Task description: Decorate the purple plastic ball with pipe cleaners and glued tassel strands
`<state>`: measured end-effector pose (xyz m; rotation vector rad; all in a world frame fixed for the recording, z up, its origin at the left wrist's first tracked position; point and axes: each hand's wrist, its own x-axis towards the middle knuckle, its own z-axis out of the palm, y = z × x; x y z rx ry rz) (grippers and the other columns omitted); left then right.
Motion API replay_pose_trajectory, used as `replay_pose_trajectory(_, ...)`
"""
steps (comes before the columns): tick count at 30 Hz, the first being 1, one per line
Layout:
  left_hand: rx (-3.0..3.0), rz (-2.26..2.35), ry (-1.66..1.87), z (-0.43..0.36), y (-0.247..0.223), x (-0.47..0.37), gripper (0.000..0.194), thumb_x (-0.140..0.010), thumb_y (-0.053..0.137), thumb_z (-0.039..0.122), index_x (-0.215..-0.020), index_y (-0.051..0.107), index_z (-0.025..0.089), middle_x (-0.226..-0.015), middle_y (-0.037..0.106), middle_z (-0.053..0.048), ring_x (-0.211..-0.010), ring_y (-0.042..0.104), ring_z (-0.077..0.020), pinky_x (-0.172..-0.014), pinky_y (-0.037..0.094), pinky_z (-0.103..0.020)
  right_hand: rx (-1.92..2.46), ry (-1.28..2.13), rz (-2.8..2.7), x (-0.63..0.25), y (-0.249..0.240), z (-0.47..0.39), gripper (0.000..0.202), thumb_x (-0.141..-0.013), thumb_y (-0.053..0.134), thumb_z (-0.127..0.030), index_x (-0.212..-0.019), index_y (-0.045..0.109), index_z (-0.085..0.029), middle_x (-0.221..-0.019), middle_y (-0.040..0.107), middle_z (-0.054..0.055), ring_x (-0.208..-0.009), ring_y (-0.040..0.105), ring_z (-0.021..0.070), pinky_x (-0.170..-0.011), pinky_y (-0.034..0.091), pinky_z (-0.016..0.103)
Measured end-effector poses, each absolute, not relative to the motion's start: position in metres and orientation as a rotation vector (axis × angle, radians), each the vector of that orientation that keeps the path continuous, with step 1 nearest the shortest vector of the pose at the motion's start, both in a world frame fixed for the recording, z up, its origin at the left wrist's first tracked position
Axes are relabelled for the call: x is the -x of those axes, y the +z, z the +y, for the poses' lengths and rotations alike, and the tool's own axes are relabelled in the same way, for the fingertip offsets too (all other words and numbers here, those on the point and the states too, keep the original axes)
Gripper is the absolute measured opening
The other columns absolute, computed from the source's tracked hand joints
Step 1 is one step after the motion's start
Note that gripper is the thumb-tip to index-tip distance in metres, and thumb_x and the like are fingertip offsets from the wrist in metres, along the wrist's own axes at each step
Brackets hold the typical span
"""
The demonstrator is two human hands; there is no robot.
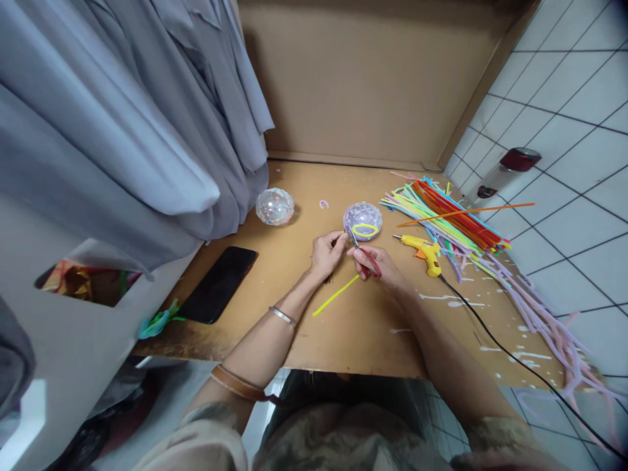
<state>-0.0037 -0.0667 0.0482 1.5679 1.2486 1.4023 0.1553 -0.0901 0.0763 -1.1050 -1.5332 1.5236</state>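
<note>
Red-handled scissors (369, 260) are gripped in my right hand (381, 267), their blades pointing up and left toward the fingertips of my left hand. My left hand (328, 255) is closed in a pinch close to the blade tips; what it pinches is too small to make out. Just beyond the hands sits a purplish clear faceted bowl (363, 213) with a yellow loop (366, 230) at its near side. A yellow strip (336, 296) lies on the table below my hands. Farther left stands a clear faceted ball (275, 207).
On the wooden table (363, 340), a yellow glue gun (426, 253) with a black cord lies right, beside a bundle of colourful pipe cleaners (456, 219). A black tablet (219, 284) is at left. Grey cloth (147, 118) hangs at the left; a bottle (500, 173) stands far right.
</note>
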Motion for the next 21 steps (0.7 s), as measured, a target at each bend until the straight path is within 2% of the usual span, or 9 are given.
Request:
replay_pose_trajectory(3,-1.649,1.243,1.404,-0.066,0.047,0.005,0.038,-0.091,0.051,0.044,-0.062,0.055,0.018,-0.058,0.047,0.003,-0.06,0.042,-0.0118,-0.063,0.035,-0.025,1.154,1.496,-1.526,-0.155,0.079,-0.089,0.056,-0.065,0.075,-0.072,-0.076,0.057,-0.02,-0.055,0.052,-0.008,-0.045,0.044,0.0072,-0.047,0.031,0.022)
replay_pose_trajectory(7,-1.836,1.292,1.383,-0.065,0.043,0.006,0.033,-0.091,0.051,0.038,-0.067,0.063,0.018,-0.065,0.057,0.0,-0.064,0.049,-0.0134,-0.065,0.037,-0.026,1.185,1.446,-1.569,-0.158,0.081,-0.089,0.055,-0.062,0.081,-0.068,-0.071,0.055,-0.02,-0.054,0.047,-0.009,-0.046,0.041,0.0067,-0.046,0.029,0.022)
replay_pose_trajectory(12,-1.981,1.306,1.366,-0.066,0.042,0.006,0.031,-0.092,0.05,0.034,-0.07,0.066,0.019,-0.066,0.059,-0.002,-0.063,0.05,-0.0143,-0.065,0.035,-0.027,1.188,1.392,-1.626,-0.165,0.082,-0.089,0.052,-0.066,0.079,-0.067,-0.072,0.056,-0.02,-0.055,0.041,-0.009,-0.048,0.038,0.0072,-0.048,0.024,0.023)
replay_pose_trajectory(15,-2.034,1.319,1.342,-0.066,0.042,0.006,0.03,-0.091,0.05,0.031,-0.067,0.064,0.019,-0.066,0.059,-0.003,-0.063,0.05,-0.0145,-0.064,0.034,-0.028,1.211,1.346,-1.686,-0.168,0.079,-0.087,0.051,-0.067,0.078,-0.066,-0.076,0.06,-0.019,-0.058,0.043,-0.008,-0.053,0.037,0.0085,-0.05,0.026,0.024)
replay_pose_trajectory(21,-2.136,1.306,1.31,-0.068,0.045,0.006,0.033,-0.091,0.05,0.028,-0.06,0.057,0.019,-0.062,0.055,-0.002,-0.059,0.046,-0.0135,-0.061,0.03,-0.028,1.334,1.018,-1.897,-0.172,0.069,-0.08,0.046,-0.074,0.071,-0.064,-0.075,0.064,-0.018,-0.061,0.042,-0.006,-0.06,0.036,0.0105,-0.055,0.026,0.024)
